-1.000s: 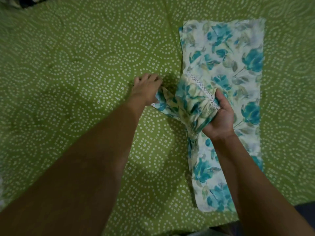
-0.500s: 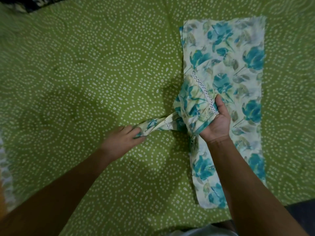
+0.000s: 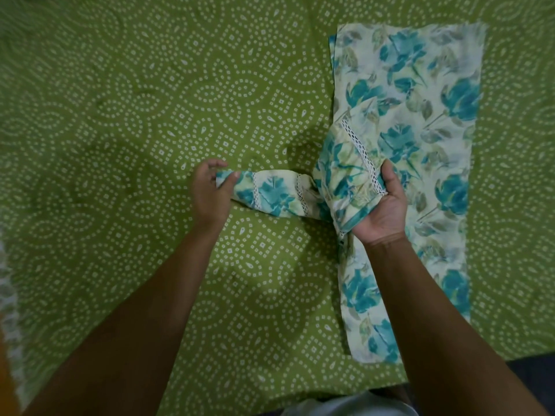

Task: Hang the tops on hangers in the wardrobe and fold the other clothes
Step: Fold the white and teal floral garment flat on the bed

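Pulling is what is seen here: a sleeve is drawn out to the left of the floral top, which is laid lengthwise on a green dotted bedspread. The sleeve's end is pinched between thumb and fingers of the left hand, well out to the left of the garment's body. A bunched fold at the top's left edge, trimmed with a strip of white lace, is gripped by the right hand, palm up. So both hands are clamped on the same garment and held well apart, with the sleeve stretched nearly taut between them.

The arrangement looks deliberate: the body is probably anchored by the right hand so that the whole piece is not dragged sideways while the sleeve is pulled straight. It is judged that the sleeve is being worked right side out or smoothed flat, though which of the two cannot be told. Two narrower lace bands can be made out across the sleeve itself.

The rest of the top is spread flat, its far hem reaching away from the person and its near end lying beside the right forearm. No hanger, wardrobe, basket or other container is shown, so nothing can be said of contents. Hanging, by that reckoning, is not yet begun.
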The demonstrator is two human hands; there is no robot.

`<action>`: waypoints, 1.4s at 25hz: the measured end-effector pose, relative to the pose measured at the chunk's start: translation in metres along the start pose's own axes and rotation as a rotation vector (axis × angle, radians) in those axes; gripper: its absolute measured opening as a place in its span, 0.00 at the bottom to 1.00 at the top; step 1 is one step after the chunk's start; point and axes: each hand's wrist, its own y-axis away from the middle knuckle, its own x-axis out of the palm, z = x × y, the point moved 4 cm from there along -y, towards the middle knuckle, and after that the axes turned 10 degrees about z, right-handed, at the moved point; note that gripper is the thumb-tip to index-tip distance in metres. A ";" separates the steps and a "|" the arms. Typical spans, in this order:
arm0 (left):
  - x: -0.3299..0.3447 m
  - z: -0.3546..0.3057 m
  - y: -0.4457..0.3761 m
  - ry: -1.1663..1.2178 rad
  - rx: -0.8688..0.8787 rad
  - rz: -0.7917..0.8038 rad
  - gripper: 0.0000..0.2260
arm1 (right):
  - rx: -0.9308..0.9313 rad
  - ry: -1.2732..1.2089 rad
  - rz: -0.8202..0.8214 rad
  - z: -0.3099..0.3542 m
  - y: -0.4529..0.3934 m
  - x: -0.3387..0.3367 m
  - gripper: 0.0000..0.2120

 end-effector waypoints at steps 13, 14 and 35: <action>0.028 0.008 0.012 0.198 0.129 0.372 0.13 | 0.005 -0.016 0.033 -0.007 -0.006 0.000 0.34; 0.024 0.002 0.012 0.178 0.114 0.358 0.13 | 0.013 -0.019 0.027 -0.008 -0.005 0.000 0.32; -0.002 0.107 0.092 0.312 -0.488 -0.019 0.12 | 0.204 2.423 0.547 -0.181 0.027 -0.015 0.29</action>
